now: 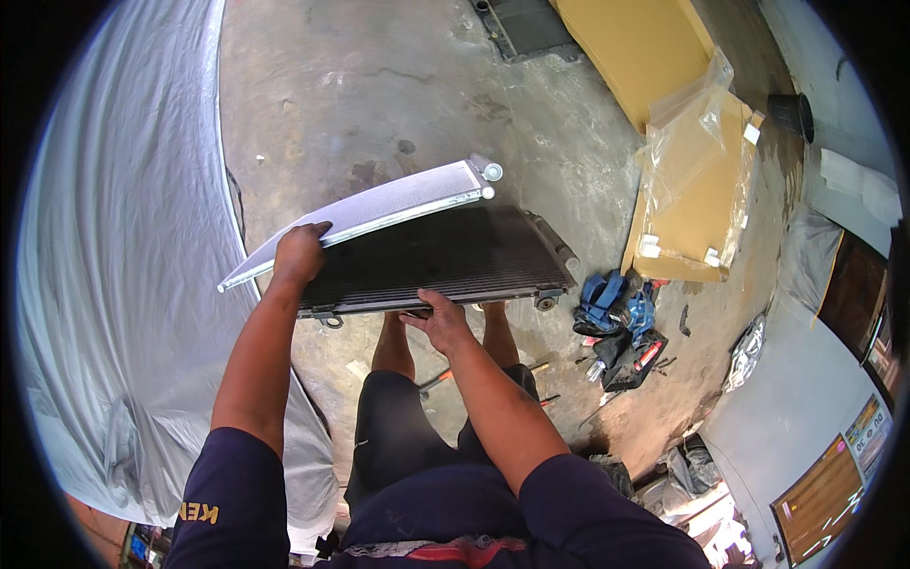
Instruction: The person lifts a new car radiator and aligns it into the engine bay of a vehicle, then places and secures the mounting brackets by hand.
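Note:
My left hand [300, 254] grips the near long edge of a silver car air-conditioning condenser [379, 203], a thin finned panel with a round tube along its right end. Below and partly behind it is a similar black condenser [427, 254], tilted, with small brackets on its near edge and a tube at its right end. My right hand [441, 322] is closed around that near edge, thumb on top. The silver panel hides part of the black one's far side. Both are held up in front of my legs, above the floor.
A silver-grey cover [123, 237] drapes over something large at the left. On the concrete floor [313, 85] at the right lie flattened cardboard [687, 218] with clear plastic [697, 123] and a blue-and-black tool bag [621, 322]. A dark flat radiator-like part [531, 28] lies at the far edge.

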Action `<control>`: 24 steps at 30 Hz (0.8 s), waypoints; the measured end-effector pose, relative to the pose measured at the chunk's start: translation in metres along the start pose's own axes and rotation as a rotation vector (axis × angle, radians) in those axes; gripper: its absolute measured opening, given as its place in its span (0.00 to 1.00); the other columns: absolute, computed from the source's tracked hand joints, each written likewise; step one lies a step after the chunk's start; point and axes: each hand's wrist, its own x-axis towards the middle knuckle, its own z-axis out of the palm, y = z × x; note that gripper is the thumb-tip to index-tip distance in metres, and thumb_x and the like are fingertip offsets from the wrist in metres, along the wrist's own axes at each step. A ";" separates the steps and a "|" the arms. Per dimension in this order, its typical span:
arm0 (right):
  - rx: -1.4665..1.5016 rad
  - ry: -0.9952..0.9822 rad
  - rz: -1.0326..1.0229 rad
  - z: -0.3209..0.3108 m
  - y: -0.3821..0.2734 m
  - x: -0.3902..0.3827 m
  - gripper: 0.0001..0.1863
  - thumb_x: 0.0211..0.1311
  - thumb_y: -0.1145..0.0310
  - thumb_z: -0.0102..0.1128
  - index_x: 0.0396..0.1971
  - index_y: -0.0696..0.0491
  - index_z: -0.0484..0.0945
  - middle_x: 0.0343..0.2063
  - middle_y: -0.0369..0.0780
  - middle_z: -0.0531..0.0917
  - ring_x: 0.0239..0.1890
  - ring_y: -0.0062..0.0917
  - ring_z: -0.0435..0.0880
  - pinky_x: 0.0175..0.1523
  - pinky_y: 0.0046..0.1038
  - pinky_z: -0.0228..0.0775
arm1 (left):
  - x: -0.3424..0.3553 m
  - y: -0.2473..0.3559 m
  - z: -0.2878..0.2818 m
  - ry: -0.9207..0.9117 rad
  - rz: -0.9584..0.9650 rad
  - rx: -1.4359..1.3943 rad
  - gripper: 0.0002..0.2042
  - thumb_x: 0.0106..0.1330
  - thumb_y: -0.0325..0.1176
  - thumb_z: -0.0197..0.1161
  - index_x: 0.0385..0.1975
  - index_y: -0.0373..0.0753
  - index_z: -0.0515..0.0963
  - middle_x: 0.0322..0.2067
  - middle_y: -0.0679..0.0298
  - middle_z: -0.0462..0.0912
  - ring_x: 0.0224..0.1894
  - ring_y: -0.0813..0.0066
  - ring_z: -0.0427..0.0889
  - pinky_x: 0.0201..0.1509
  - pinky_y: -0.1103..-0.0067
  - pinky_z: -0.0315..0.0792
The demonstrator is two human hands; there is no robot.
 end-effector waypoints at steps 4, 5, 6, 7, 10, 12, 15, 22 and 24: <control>-0.016 0.004 0.004 0.008 -0.003 -0.005 0.18 0.65 0.68 0.67 0.51 0.58 0.76 0.45 0.43 0.82 0.48 0.40 0.86 0.57 0.51 0.83 | -0.005 0.003 -0.004 -0.021 -0.033 0.004 0.24 0.61 0.25 0.60 0.59 0.50 0.83 0.50 0.51 0.87 0.53 0.50 0.85 0.59 0.61 0.78; -0.011 0.002 0.007 0.006 -0.005 -0.005 0.18 0.65 0.68 0.67 0.51 0.57 0.75 0.45 0.43 0.82 0.49 0.40 0.86 0.56 0.50 0.83 | -0.004 0.004 -0.003 -0.012 -0.019 0.005 0.24 0.61 0.25 0.60 0.58 0.50 0.83 0.50 0.51 0.87 0.53 0.51 0.85 0.59 0.61 0.78; -0.005 -0.001 0.010 0.005 -0.005 -0.005 0.19 0.65 0.68 0.67 0.52 0.57 0.75 0.45 0.43 0.82 0.49 0.40 0.86 0.56 0.50 0.83 | -0.004 0.005 -0.002 -0.006 -0.015 0.002 0.24 0.61 0.25 0.60 0.58 0.50 0.83 0.50 0.51 0.87 0.53 0.51 0.85 0.59 0.61 0.78; -0.016 -0.002 0.006 0.004 -0.006 -0.004 0.19 0.65 0.68 0.68 0.52 0.57 0.75 0.45 0.43 0.82 0.49 0.39 0.86 0.56 0.50 0.84 | -0.003 0.006 -0.001 0.001 -0.011 -0.001 0.24 0.61 0.25 0.60 0.58 0.50 0.83 0.50 0.52 0.87 0.53 0.51 0.85 0.59 0.61 0.78; -0.042 0.008 -0.008 0.001 -0.005 -0.002 0.19 0.64 0.69 0.68 0.53 0.57 0.75 0.46 0.43 0.82 0.50 0.39 0.86 0.55 0.50 0.84 | -0.002 0.004 -0.001 0.008 -0.012 -0.008 0.23 0.62 0.26 0.60 0.58 0.50 0.83 0.49 0.51 0.87 0.52 0.51 0.86 0.59 0.61 0.78; -0.058 0.034 -0.014 0.003 -0.003 -0.003 0.19 0.64 0.68 0.68 0.53 0.57 0.75 0.46 0.43 0.82 0.50 0.39 0.86 0.55 0.50 0.84 | -0.002 0.002 -0.001 0.003 -0.023 -0.006 0.23 0.62 0.26 0.60 0.58 0.50 0.84 0.48 0.51 0.87 0.52 0.51 0.86 0.59 0.61 0.78; -0.050 0.022 0.009 0.002 -0.003 -0.001 0.19 0.65 0.69 0.67 0.53 0.57 0.75 0.46 0.43 0.82 0.50 0.39 0.86 0.56 0.50 0.83 | -0.001 0.002 -0.001 -0.007 -0.042 0.003 0.23 0.62 0.25 0.60 0.58 0.51 0.84 0.48 0.51 0.87 0.52 0.51 0.86 0.59 0.61 0.78; -0.036 -0.005 0.010 -0.003 -0.005 0.001 0.18 0.66 0.69 0.66 0.53 0.57 0.75 0.46 0.43 0.83 0.50 0.39 0.86 0.56 0.52 0.83 | 0.002 0.004 -0.004 -0.017 -0.043 -0.038 0.23 0.62 0.25 0.60 0.58 0.51 0.84 0.48 0.50 0.87 0.53 0.50 0.85 0.59 0.61 0.78; -0.043 -0.012 0.016 0.001 -0.004 -0.003 0.19 0.66 0.69 0.67 0.53 0.57 0.75 0.47 0.43 0.83 0.51 0.40 0.86 0.56 0.53 0.83 | 0.000 -0.001 -0.002 -0.011 -0.059 -0.049 0.23 0.62 0.25 0.60 0.58 0.51 0.84 0.48 0.50 0.87 0.53 0.50 0.85 0.59 0.61 0.78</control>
